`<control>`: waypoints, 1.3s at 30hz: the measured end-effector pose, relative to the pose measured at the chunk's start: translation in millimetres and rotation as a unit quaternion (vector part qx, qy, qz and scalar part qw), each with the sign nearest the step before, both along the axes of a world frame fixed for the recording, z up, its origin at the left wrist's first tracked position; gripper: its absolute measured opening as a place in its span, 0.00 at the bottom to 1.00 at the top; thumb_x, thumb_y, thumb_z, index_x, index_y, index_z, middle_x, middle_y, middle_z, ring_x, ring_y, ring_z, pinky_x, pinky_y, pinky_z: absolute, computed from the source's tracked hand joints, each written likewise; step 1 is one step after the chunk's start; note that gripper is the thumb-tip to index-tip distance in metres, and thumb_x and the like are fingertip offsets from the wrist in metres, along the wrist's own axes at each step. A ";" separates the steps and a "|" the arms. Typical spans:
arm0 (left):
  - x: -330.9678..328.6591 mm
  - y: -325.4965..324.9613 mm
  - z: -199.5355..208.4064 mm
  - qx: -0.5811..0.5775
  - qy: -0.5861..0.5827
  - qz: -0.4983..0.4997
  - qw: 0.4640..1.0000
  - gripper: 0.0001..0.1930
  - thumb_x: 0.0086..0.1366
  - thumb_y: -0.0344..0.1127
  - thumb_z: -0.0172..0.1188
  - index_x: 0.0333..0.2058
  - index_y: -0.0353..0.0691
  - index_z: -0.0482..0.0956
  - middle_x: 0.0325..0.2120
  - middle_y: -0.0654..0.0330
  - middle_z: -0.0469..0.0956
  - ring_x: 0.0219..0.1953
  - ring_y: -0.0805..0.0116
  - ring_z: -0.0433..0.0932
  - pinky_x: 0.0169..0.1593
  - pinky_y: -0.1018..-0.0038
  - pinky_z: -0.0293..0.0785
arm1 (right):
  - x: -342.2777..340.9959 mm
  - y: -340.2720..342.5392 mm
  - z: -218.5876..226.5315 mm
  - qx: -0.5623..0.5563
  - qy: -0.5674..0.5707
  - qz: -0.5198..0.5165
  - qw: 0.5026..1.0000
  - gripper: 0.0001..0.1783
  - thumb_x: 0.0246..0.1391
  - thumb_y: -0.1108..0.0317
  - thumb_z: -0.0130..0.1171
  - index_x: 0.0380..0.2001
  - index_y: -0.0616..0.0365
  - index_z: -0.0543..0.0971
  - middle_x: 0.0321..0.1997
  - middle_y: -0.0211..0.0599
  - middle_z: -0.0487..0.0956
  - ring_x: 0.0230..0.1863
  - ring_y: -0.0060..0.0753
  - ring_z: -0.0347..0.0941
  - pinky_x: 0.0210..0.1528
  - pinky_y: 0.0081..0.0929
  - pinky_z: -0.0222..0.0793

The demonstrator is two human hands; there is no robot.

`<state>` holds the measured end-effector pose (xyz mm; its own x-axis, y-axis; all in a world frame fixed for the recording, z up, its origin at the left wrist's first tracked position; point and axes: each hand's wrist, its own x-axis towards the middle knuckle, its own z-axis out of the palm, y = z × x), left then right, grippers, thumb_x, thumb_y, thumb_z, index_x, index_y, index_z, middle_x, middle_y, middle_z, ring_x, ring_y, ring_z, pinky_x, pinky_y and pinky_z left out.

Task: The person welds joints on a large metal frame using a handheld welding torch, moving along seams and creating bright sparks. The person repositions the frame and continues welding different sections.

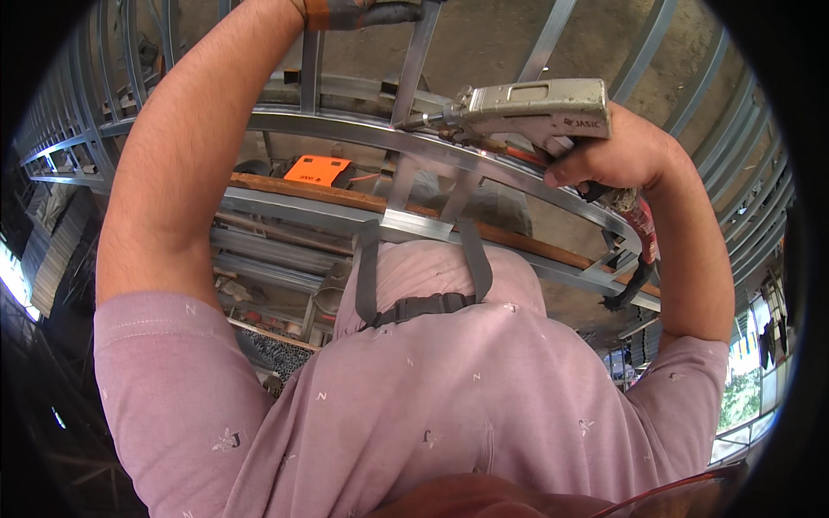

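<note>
My right hand [617,151] is closed around the grip of a pale, scuffed welding gun [540,104]. The gun points left, and its nozzle tip rests by the joint where a slanting metal bar [416,65] meets a long shiny metal rail [345,126]. A red-and-black sleeved cable [641,226] hangs from the gun below my wrist. At the top edge, my left hand [367,14] wears an orange and dark glove. Its visible digit reaches the same bar and seems to hold it; the other fingers are mostly cut off by the picture's edge.
Parallel metal bars [704,82] fan out at both sides as a frame. A second rail [302,205] lies across nearer my body, with a brown wooden strip beside it. Below the frame is an orange panel [318,170]. Metal tubes [268,263] lie stacked at the left.
</note>
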<state>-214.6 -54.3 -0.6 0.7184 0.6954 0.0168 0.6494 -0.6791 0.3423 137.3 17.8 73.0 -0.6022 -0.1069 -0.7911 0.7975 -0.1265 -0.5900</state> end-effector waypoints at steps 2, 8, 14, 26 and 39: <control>0.2 1.1 -2.1 0.001 -0.006 -0.004 1.000 0.24 0.70 0.49 0.66 0.63 0.60 0.81 0.69 0.64 0.75 0.78 0.56 0.64 0.81 0.43 0.53 | 0.2 0.4 -0.8 -0.010 -0.009 0.003 1.000 0.27 0.42 0.73 0.79 0.50 0.61 0.87 0.38 0.36 0.88 0.36 0.30 0.82 0.40 0.33 0.82; 0.9 1.2 -4.8 0.001 -0.010 -0.007 1.000 0.24 0.70 0.49 0.66 0.63 0.59 0.81 0.69 0.64 0.75 0.78 0.56 0.64 0.81 0.44 0.53 | -2.3 2.5 -0.9 -0.008 -0.016 0.022 1.000 0.28 0.42 0.72 0.79 0.51 0.60 0.87 0.38 0.37 0.88 0.36 0.30 0.83 0.41 0.33 0.82; -0.8 5.1 -3.6 0.002 -0.011 -0.005 1.000 0.24 0.70 0.49 0.66 0.63 0.59 0.81 0.69 0.64 0.75 0.78 0.56 0.65 0.81 0.44 0.53 | -0.3 0.6 1.5 0.010 -0.007 0.023 1.000 0.28 0.42 0.72 0.79 0.52 0.60 0.87 0.40 0.37 0.88 0.39 0.31 0.83 0.45 0.34 0.82; -0.4 2.8 0.4 0.002 -0.006 0.000 1.000 0.24 0.70 0.48 0.66 0.63 0.58 0.81 0.69 0.64 0.75 0.78 0.55 0.65 0.81 0.44 0.54 | -1.8 4.2 7.1 0.005 -0.022 0.041 0.999 0.31 0.43 0.73 0.79 0.55 0.59 0.86 0.42 0.38 0.89 0.40 0.32 0.84 0.45 0.35 0.83; -1.4 1.6 -3.8 0.006 -0.015 -0.006 1.000 0.24 0.69 0.48 0.66 0.63 0.57 0.81 0.69 0.64 0.75 0.77 0.55 0.66 0.81 0.44 0.54 | 5.5 4.8 4.5 0.028 -0.012 0.045 0.999 0.29 0.44 0.71 0.78 0.53 0.59 0.87 0.40 0.40 0.89 0.36 0.32 0.85 0.40 0.34 0.83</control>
